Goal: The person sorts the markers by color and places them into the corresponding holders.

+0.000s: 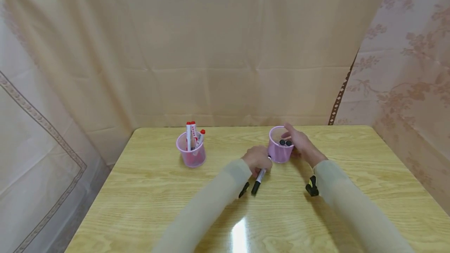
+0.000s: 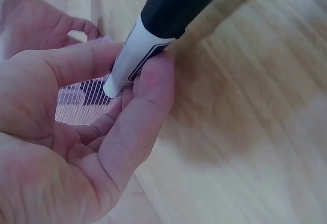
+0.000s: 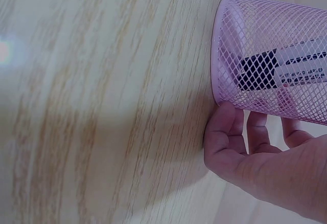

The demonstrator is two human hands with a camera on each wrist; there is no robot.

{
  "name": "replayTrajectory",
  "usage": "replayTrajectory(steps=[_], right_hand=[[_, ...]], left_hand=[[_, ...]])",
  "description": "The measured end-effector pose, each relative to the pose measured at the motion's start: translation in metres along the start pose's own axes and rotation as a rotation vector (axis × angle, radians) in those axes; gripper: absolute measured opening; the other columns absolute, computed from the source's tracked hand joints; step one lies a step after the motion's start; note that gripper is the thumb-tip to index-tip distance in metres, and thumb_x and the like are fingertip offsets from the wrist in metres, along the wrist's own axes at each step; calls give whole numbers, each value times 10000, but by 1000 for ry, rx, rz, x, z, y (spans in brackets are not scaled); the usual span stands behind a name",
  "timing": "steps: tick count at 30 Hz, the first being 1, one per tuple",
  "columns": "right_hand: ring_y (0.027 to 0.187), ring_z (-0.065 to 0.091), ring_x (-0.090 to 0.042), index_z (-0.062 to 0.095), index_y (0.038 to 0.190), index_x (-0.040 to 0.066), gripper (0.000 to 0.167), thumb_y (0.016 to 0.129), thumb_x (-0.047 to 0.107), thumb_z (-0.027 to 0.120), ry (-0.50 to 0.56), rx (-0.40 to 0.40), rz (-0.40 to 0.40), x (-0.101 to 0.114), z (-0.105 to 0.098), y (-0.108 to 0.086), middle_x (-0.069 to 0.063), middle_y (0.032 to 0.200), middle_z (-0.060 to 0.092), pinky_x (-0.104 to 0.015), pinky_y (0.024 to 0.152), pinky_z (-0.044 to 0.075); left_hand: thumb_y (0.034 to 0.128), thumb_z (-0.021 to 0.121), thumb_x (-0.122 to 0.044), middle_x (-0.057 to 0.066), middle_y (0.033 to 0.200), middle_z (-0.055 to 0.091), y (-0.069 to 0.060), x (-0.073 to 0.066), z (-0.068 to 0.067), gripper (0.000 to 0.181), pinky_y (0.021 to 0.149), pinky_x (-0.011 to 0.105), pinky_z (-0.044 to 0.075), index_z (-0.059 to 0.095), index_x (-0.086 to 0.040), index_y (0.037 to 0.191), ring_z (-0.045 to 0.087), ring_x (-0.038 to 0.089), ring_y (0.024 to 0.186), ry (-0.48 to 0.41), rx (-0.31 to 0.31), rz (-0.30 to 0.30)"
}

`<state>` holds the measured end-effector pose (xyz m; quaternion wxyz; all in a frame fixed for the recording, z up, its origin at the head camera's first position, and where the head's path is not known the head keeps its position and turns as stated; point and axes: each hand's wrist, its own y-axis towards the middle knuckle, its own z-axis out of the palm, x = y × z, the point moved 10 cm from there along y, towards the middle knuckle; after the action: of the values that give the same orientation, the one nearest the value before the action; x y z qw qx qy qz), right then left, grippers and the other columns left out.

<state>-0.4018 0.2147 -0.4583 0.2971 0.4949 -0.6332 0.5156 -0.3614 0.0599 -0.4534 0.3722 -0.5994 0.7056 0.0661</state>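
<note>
In the head view my left hand [image 1: 258, 159] pinches a whiteboard marker [image 1: 261, 176] between thumb and fingers, its black cap slanting down towards me. The marker's white barrel [image 2: 134, 52] and dark cap show close up in the left wrist view. Just right of it stands a pink mesh pen cup [image 1: 280, 154], upright. My right hand [image 1: 303, 143] holds this cup at its right side, curled fingers against the mesh [image 3: 265, 93] and finger and thumb by the rim. Inside are black-ended markers [image 3: 299, 70], seen through the mesh.
Another pink mesh cup [image 1: 194, 158], holding several red-capped markers [image 1: 193, 132], stands to the left on the wood-grain table [image 1: 147, 190]. Beige cloth [image 1: 211, 50] hangs behind the table's far edge, and patterned curtains [image 1: 415, 69] flank it.
</note>
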Motion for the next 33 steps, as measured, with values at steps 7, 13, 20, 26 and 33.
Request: replayTrajectory(steps=[7,13,20,26,33], right_hand=[[1181,483,-309,452,1452,-28,925,986,742,239,-7,-1,3,0,-1,-2,-244,1511,387,-392,830,472],[1227,459,-326,452,1457,-18,925,983,747,241,-11,-3,9,-1,-2,0,-238,1526,374,-394,847,468],[1197,479,-312,460,1449,-19,920,983,745,248,-5,-10,6,0,-2,-1,-226,1527,389,-391,831,472],[1250,451,-338,450,1451,-23,921,985,744,240,-7,-5,3,1,-2,0,-248,1542,366,-398,849,466],[1250,449,-347,447,1458,-19,914,993,734,221,-31,-1,11,1,0,-1,-262,1523,372,-402,854,476]], left_hand=[[783,688,28,99,660,556,-4,-1,-19,143,628,438,618,567,-35,741,606,256,561,-117,34,1],[820,711,-30,93,712,584,-7,-15,-42,149,668,462,622,604,-27,716,622,265,660,-167,46,49],[871,694,-34,92,805,591,-7,-29,-63,129,695,457,621,653,76,924,651,304,767,-355,117,82],[890,673,-40,119,907,594,-9,-39,-74,160,677,390,616,616,76,986,639,266,735,-476,202,101],[938,670,-54,131,926,604,-8,-50,-84,106,642,350,611,664,52,934,662,266,762,-589,195,80]])
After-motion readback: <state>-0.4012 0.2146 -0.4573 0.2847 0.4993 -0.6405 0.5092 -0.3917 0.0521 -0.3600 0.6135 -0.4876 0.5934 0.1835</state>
